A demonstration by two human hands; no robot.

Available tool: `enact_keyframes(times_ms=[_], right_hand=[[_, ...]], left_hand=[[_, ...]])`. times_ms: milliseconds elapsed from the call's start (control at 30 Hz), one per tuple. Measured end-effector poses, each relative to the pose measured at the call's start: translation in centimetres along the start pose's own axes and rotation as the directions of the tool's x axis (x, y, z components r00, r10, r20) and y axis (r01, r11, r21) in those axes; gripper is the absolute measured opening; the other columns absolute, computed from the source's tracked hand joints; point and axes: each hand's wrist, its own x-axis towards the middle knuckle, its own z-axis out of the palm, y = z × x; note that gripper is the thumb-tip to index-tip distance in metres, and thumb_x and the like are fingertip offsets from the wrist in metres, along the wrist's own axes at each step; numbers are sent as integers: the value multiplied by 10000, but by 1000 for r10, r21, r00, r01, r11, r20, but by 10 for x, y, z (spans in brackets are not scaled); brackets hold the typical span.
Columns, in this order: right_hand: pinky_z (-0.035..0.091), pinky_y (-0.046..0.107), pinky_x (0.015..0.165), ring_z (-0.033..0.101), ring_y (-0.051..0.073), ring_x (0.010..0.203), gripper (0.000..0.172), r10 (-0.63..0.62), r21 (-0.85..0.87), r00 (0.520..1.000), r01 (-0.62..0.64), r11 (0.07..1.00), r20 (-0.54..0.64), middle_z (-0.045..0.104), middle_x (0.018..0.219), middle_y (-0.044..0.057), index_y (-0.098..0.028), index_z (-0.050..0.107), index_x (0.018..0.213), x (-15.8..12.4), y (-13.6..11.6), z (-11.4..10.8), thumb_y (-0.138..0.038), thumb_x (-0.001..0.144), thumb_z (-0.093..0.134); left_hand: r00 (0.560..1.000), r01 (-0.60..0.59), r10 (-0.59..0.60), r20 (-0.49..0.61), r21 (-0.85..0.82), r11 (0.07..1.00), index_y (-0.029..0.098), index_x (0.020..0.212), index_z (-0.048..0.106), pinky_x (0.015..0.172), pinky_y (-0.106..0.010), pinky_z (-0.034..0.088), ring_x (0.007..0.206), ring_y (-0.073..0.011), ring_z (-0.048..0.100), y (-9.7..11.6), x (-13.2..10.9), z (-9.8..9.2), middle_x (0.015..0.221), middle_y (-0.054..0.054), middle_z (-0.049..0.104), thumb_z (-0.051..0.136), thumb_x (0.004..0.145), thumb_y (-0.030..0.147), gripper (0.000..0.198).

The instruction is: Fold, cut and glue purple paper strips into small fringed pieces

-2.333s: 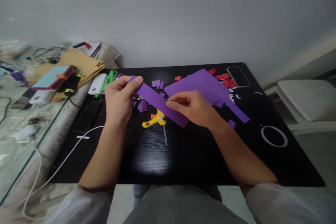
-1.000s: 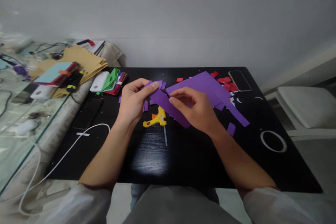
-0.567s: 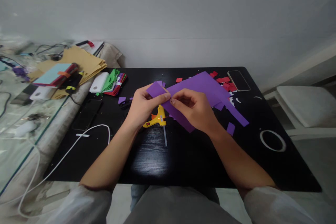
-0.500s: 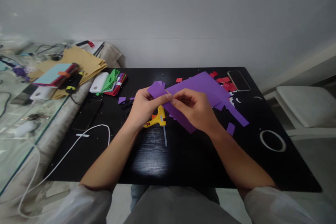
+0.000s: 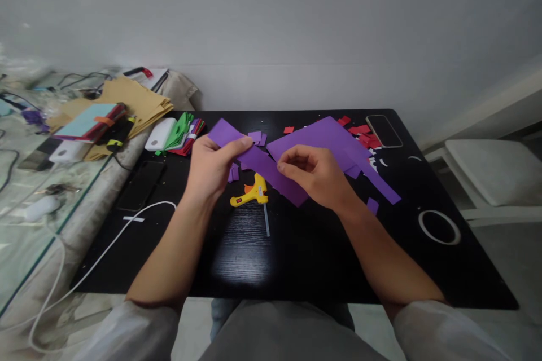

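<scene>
My left hand (image 5: 214, 166) pinches a purple paper strip (image 5: 271, 172) near its upper left end, thumb on top. The strip slants down to the right above the table, its lower end partly behind my right hand. My right hand (image 5: 313, 172) is curled at the strip's upper edge, thumb and forefinger together; what lies between them, if anything, is too small to make out. Under the strip lies a yellow glue gun (image 5: 254, 192) with a glue stick (image 5: 266, 220) at its end. A larger purple sheet (image 5: 326, 138) lies behind my right hand.
Red paper scraps (image 5: 368, 136), a phone (image 5: 384, 131) and a white ring (image 5: 439, 227) are on the black table's right. Purple pieces (image 5: 234, 173) lie near the glue gun. Bundled coloured paper (image 5: 182, 134), a dark phone (image 5: 141, 185) and a white cable (image 5: 127, 223) sit left.
My left hand has moved left with the purple strip, away from my right hand, uncovering more of the glue gun. My right hand stays almost in place.
</scene>
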Motion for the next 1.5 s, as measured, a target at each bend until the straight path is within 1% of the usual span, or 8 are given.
enact_keyframes(times_ms=[100,200,300,433,567,967,1333,1500], right_hand=[[559,285,621,687,157,681,100,58,-48,995,-55,997,78,746,763,14,-200,729,820,0,1,-2,-286,852,769],[582,305,677,709,165,712,80,126,-100,979,-110,989,163,747,763,14,-198,722,826,1,0,-5,-265,865,744],[587,320,725,722,175,758,64,84,-150,988,-64,987,128,756,807,23,-202,706,839,1,-3,-6,-248,869,738],[601,338,843,742,187,871,83,-58,-61,995,63,996,83,779,949,36,-214,695,931,-1,-5,-4,-235,873,750],[581,314,772,695,173,804,61,-108,-62,992,112,992,58,740,860,17,-218,700,879,-3,-4,1,-263,897,736],[552,292,713,676,153,752,67,-87,-32,995,89,996,42,720,814,-3,-210,700,873,-1,2,3,-261,899,735],[537,280,670,678,153,736,70,10,-105,990,5,994,141,731,803,12,-192,721,860,0,0,-8,-257,884,731],[541,271,703,692,149,770,60,70,-147,976,-40,988,206,730,819,0,-198,725,866,0,0,-17,-252,891,716]], left_hand=[[992,-66,58,-115,-72,995,201,593,670,525,-217,500,515,-87,556,13,12,-14,589,34,629,897,595,183,228],[987,-88,77,-144,-71,994,214,570,650,480,-219,471,496,-86,514,23,19,-27,562,29,590,888,602,184,242],[994,-63,59,-88,-39,997,203,580,680,499,-218,497,514,-88,548,23,18,-29,582,23,612,885,586,165,209],[998,15,-18,52,45,999,186,640,741,506,-226,511,531,-110,604,13,7,-17,635,7,692,911,629,202,171],[983,73,-89,163,99,992,184,674,781,564,-258,559,565,-140,657,2,-2,-6,677,-19,743,950,677,283,196],[978,80,-93,188,77,994,199,690,806,623,-254,561,600,-126,661,-4,-5,0,713,-18,764,958,681,286,176],[987,-97,85,-135,-82,992,178,595,662,515,-200,487,526,-76,564,14,15,-16,614,34,638,837,623,136,182],[985,-103,82,-155,-134,986,177,624,658,527,-205,494,532,-80,562,16,21,-26,622,35,616,836,647,126,186]])
